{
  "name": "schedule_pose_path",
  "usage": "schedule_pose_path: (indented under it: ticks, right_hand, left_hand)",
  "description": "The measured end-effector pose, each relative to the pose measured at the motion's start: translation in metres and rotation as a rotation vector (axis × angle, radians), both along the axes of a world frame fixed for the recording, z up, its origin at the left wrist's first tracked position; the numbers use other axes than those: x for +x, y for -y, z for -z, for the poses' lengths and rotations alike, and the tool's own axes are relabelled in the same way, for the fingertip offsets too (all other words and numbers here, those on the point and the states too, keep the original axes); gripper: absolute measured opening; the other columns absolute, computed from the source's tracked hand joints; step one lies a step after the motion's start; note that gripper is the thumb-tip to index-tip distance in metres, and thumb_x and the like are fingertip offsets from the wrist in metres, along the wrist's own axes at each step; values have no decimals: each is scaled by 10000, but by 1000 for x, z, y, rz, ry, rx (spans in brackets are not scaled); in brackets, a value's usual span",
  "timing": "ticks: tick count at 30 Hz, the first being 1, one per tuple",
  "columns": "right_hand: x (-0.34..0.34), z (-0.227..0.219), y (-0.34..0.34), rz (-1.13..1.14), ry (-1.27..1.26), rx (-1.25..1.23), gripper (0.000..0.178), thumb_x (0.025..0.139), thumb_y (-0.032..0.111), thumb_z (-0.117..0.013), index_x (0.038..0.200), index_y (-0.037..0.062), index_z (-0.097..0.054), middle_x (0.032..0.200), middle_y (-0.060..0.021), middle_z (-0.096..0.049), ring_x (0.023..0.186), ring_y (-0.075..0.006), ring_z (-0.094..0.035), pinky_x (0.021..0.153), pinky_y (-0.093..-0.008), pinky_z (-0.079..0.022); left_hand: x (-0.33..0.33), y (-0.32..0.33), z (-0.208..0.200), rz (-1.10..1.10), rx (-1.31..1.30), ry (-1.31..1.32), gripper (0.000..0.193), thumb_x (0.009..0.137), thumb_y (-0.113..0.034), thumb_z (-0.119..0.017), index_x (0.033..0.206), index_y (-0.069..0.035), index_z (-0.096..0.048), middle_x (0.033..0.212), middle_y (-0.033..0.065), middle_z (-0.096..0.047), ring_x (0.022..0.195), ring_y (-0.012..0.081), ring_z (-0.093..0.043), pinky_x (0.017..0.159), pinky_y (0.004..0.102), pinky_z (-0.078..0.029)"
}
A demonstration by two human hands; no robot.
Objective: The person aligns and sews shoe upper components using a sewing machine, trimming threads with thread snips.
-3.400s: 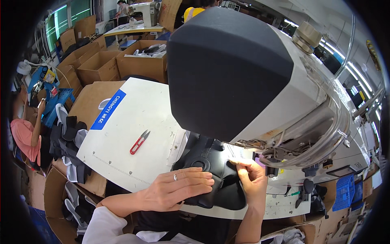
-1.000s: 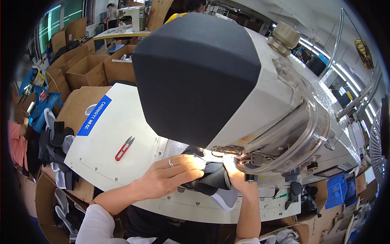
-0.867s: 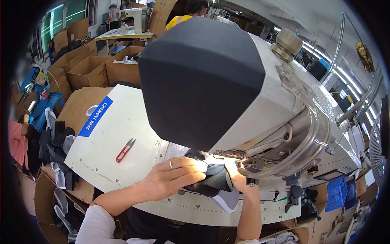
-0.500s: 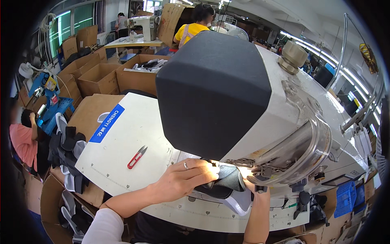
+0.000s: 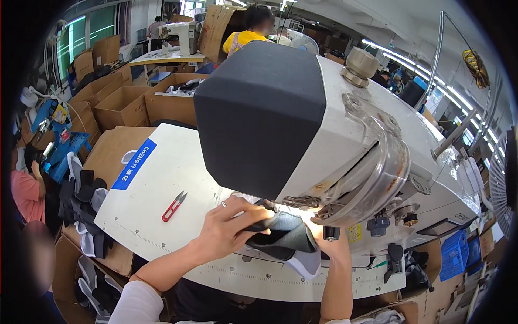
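A dark grey fabric shoe upper with a pale grey-white end lies under the head of a sewing machine. My left hand, with a ring on one finger, pinches the edge of the upper between thumb and fingers. On the other side, my right hand grips the upper close to the needle area; the machine's head and clear guard hide part of its fingers. Red-handled thread snips lie on the white machine table, left of my left hand.
Shoe uppers fill an open carton at the lower left, and more are piled above it. Brown cartons stand behind the table. A blue crate is at the right. Other people sit farther off, one in yellow.
The whole view has shifted slightly. My left hand has lifted and spread the near edge of the shoe upper, so its opening shows wider. My right hand stays at the upper.
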State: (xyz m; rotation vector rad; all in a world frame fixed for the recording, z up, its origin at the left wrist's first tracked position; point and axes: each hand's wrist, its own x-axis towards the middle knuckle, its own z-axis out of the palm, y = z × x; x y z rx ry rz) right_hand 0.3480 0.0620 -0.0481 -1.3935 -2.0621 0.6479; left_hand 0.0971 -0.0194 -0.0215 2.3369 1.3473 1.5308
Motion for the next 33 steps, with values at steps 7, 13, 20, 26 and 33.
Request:
schedule_pose_path:
  ticks: [7, 13, 20, 26, 33]
  right_hand:
    - [-32, -33, 57, -183, -676, -375, 351, 752, 116, -812, 1032, -31, -662, 931, -27, -663, 876, -92, -579, 785, -226, -438]
    - [-54, -13, 70, -368, -1206, -781, 717, 700, 22, -775, 1333, -48, -446, 1260, -127, -542, 1169, -177, -520, 1035, -298, -360]
    - [-91, -4, 100, -293, -1658, -834, 795, 660, -55, -631, 1395, -41, -328, 1309, -169, -485, 1189, -225, -535, 1093, -343, -332]
    - [-67, -20, 84, -266, -823, -139, 438, 735, -9, -605, 1168, -45, -552, 1003, -74, -598, 869, -119, -572, 808, -255, -457]
    - [-32, 25, 15, 249, -260, 355, 215, 823, -16, -591, 1034, -36, -556, 929, -106, -603, 836, -194, -550, 767, -333, -440]
  left_hand:
    - [-14, 17, -11, -1, -316, 571, 128, 877, -72, -676, 971, 14, -670, 759, 45, -659, 707, 77, -600, 663, 215, -458]
    - [-31, 25, -7, 19, -436, 601, 337, 869, -307, -726, 882, 21, -652, 765, 29, -633, 720, 100, -590, 675, 240, -455]
    - [-49, 35, -2, 261, -531, 642, 211, 828, -158, -760, 902, 18, -669, 783, 16, -644, 731, 84, -563, 671, 242, -437]
    - [-65, 35, -48, 43, -261, 44, 291, 640, -18, -793, 922, -45, -726, 733, 69, -596, 696, 215, -573, 617, 311, -453]
    - [-83, -56, -19, -398, 565, -404, 290, 566, -42, -696, 852, -52, -650, 889, 64, -606, 724, 241, -585, 600, 354, -464]
